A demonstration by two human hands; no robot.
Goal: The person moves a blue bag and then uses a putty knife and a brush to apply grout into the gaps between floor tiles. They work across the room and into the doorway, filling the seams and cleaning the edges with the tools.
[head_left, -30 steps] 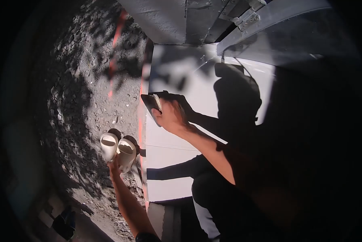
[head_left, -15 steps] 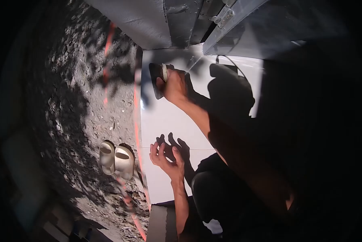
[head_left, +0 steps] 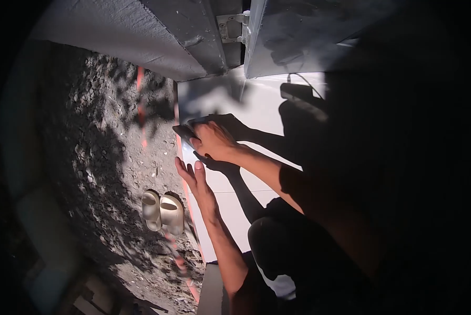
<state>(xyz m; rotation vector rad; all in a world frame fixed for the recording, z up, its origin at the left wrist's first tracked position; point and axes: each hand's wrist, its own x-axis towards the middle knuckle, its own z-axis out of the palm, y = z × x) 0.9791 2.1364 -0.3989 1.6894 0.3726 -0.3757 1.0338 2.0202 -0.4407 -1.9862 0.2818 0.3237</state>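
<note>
My right hand [head_left: 214, 140] is closed around a hand float [head_left: 185, 132] with a dark flat blade. The float is tilted over the left edge of the pale tiled floor [head_left: 225, 184], near the orange line. Its handle is mostly hidden under my fingers. Lower down, my left hand [head_left: 197, 181] hovers by the same edge, fingers apart and holding nothing. Dark shadows of both arms fall across the tiles.
Rough stony ground [head_left: 125, 147] borders the tiles on the left, with a pair of beige slides [head_left: 171, 214] on it. A grey metal door [head_left: 298, 37] with a hinge [head_left: 233, 27] stands at the top, beside a grey wall [head_left: 109, 31]. Deep shadow covers the right side.
My right hand has brought the float down and left to the tile edge, tilting it. My left hand has moved up toward it. The view has shifted.
</note>
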